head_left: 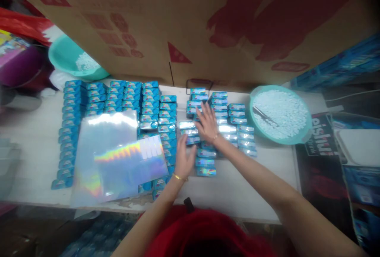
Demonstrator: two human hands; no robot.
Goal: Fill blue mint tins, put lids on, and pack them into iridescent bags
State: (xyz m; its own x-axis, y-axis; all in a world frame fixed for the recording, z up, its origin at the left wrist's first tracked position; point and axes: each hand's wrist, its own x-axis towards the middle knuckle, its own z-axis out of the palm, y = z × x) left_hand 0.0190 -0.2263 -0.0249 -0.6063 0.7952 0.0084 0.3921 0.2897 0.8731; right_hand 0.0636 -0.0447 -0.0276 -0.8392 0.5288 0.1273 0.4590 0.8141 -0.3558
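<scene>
Many small blue boxes (pixel 151 102) lie in rows on a white table (pixel 38 142). My right hand (pixel 207 124) rests flat, fingers spread, on the boxes in the middle group (pixel 221 108). My left hand (pixel 184 160) is just below and left of it, fingers stretched out, touching the edge of the boxes near the gap between the two groups. Shiny holographic sheets (pixel 115 158) lie over the left group of boxes. A gold bangle sits on my left wrist.
A teal bowl (pixel 280 114) of small white pellets, with a dark tool in it, stands at the right. Another teal bowl (pixel 74 59) is at the back left. A large cardboard box (pixel 192 23) walls off the back. Printed packaging lies at the right.
</scene>
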